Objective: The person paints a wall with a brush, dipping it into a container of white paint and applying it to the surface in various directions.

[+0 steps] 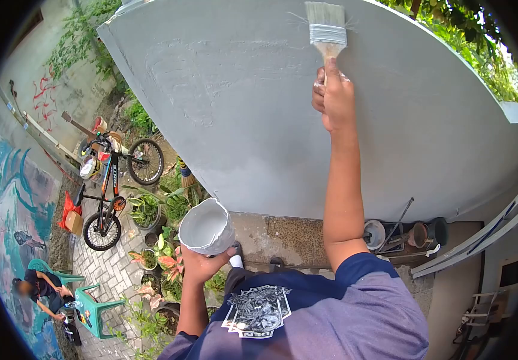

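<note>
My right hand (334,96) grips the wooden handle of a wide paintbrush (327,36), raised high with its pale bristles pointing up against the grey wall (259,120). White paint marks show on the fingers. Lower down, my left hand (204,264) is wrapped round the underside of a paint pot (217,231), a rough-rimmed container coated in white-grey paint. The pot's mouth faces up, and its inside looks pale grey.
Potted plants (145,211) and a bicycle (112,186) stand to the left on paving. Further left a person (43,291) sits beside a green plastic table (94,303). Buckets (375,234) line the wall's foot, and a ladder (481,225) leans at right.
</note>
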A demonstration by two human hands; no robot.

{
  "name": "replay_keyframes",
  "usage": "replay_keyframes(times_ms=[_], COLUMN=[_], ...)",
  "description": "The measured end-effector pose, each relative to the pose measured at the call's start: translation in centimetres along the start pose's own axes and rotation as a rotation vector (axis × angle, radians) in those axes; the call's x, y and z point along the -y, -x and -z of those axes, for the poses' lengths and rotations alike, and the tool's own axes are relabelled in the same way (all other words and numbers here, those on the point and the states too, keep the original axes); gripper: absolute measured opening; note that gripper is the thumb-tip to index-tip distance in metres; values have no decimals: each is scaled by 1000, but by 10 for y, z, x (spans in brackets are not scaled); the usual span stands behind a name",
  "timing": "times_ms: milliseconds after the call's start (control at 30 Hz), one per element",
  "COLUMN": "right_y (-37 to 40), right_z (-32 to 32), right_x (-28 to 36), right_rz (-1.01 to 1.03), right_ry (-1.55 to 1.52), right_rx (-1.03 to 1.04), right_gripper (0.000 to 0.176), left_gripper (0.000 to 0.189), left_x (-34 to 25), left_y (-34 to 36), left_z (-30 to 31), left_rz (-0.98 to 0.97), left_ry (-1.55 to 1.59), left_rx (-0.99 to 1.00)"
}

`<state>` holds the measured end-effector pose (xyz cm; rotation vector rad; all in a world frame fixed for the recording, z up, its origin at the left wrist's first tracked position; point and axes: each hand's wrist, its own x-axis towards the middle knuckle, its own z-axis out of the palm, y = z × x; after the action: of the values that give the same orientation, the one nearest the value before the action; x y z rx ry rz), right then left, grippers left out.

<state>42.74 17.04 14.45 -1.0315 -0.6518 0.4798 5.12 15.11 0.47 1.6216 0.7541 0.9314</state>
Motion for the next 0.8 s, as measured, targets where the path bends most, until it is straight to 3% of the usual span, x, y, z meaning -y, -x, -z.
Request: replay_keyframes(times_ms=[67, 233, 300, 433, 533, 600, 733, 800], right_y=[-2, 48, 92, 169, 177, 147, 79, 77], right_z=[3, 66, 102, 189, 162, 118, 39, 7], right_x=[-8, -176, -251, -380, -367, -318, -218, -144], right_rz=[-16, -266, -478, -1200, -1125, -1003, -707, -559], right_ry=[14, 264, 335, 213, 427, 287, -71, -59], right_rx=[25, -130, -200, -322, -149, -128, -17, 33], right_gripper=[45, 49, 50, 46, 44, 35, 19, 27], left_gripper=[83, 90, 92, 96, 98, 97, 94, 90], left_x=[7, 9, 7, 14, 15, 15, 10, 10], left_y=[2, 7, 12, 30, 28, 33, 32, 28], left_z=[-4, -18, -17, -15, -12, -13, -12, -10], left_rz=[-38, -36, -48, 18, 1, 89, 28, -28], left_ry=[-24, -28, -55, -50, -43, -35, -38, -9], left_rx=[13, 33, 30, 40, 28, 11, 13, -24])
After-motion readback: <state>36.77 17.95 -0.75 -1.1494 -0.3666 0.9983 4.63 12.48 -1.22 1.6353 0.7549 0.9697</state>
